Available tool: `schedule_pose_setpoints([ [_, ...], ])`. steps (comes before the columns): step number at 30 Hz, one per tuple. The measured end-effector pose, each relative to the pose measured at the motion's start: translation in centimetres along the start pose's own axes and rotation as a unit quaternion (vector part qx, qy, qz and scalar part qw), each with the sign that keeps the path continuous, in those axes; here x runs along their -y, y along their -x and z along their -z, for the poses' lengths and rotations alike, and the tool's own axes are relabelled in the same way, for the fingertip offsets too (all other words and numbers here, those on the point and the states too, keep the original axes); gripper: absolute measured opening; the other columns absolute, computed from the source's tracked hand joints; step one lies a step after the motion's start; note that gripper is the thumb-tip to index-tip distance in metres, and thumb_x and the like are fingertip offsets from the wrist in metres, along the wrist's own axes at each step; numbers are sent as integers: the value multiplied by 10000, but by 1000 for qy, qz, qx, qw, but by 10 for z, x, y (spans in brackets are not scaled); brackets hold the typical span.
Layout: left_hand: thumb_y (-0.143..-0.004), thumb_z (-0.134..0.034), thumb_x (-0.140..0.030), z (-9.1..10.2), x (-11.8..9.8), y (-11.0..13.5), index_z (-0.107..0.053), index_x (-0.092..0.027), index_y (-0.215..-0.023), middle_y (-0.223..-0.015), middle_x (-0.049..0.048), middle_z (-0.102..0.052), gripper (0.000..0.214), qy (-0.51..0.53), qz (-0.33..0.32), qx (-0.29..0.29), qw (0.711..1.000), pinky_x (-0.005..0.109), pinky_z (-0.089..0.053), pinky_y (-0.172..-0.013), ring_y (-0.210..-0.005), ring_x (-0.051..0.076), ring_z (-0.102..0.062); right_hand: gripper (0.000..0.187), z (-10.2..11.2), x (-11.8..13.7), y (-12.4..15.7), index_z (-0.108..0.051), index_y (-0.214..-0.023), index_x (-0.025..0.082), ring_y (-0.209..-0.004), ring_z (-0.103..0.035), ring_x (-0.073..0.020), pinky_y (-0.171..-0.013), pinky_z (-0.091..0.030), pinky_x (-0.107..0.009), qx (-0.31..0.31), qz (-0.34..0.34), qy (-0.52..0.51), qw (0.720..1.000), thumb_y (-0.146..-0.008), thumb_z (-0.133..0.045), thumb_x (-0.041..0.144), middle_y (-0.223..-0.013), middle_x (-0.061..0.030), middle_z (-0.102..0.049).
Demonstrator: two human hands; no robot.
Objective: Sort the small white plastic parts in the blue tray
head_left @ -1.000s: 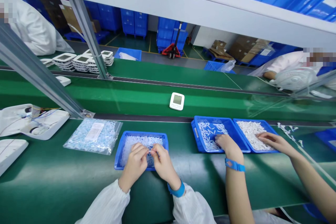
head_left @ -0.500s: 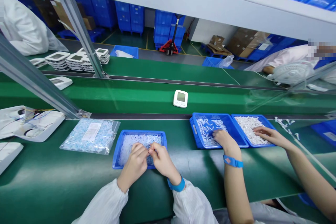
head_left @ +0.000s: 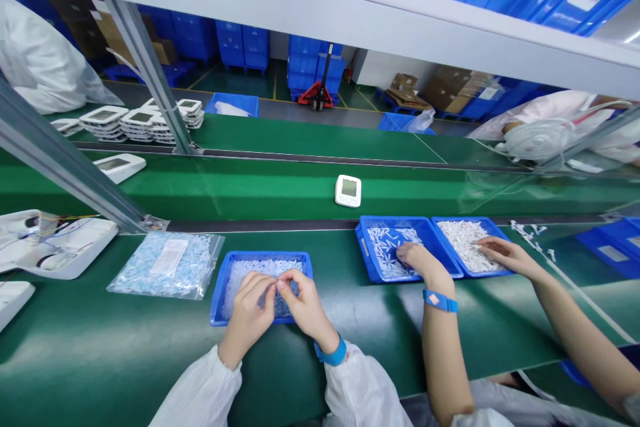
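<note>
My left hand and my right hand meet fingertip to fingertip above a shallow blue tray. Thumb and fingers of each are pinched together; whatever sits between them is too small to make out. Small translucent, pale bluish pieces fill the tray. A blue band circles my right wrist. Left of the tray lies a clear plastic bag of similar pale blue pieces with a white label.
A co-worker's hands reach into a blue bin and a neighbouring bin of white pieces. Behind, a green conveyor carries a white device with a screen. Open white housings with wires lie left, near a slanted metal post.
The white devices on the conveyor have moved slightly right. My fingertips have shifted a little but stay together over the tray. The camera view has tilted slightly.
</note>
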State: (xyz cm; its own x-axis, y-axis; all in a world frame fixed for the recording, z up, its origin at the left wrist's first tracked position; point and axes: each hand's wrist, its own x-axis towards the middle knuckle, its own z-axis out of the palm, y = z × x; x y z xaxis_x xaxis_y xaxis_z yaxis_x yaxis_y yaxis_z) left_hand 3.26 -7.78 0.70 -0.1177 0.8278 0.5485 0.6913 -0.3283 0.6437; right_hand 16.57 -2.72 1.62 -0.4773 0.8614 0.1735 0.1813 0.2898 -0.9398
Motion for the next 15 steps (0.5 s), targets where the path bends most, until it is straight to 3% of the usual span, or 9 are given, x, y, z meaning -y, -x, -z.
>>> schedule_pose_setpoints([
  [15,-875,-494,-167,1,5,2,-595,-191,-889,-844,34,-627,105,24,-17,57,998,335,-467,-784,-848,168,-568,143,6,0,2,-589,-796,178,-731,-562,-136,-701,-445,-251,-12,23,-8,1000,-871,-511,270,-745,-4,-606],
])
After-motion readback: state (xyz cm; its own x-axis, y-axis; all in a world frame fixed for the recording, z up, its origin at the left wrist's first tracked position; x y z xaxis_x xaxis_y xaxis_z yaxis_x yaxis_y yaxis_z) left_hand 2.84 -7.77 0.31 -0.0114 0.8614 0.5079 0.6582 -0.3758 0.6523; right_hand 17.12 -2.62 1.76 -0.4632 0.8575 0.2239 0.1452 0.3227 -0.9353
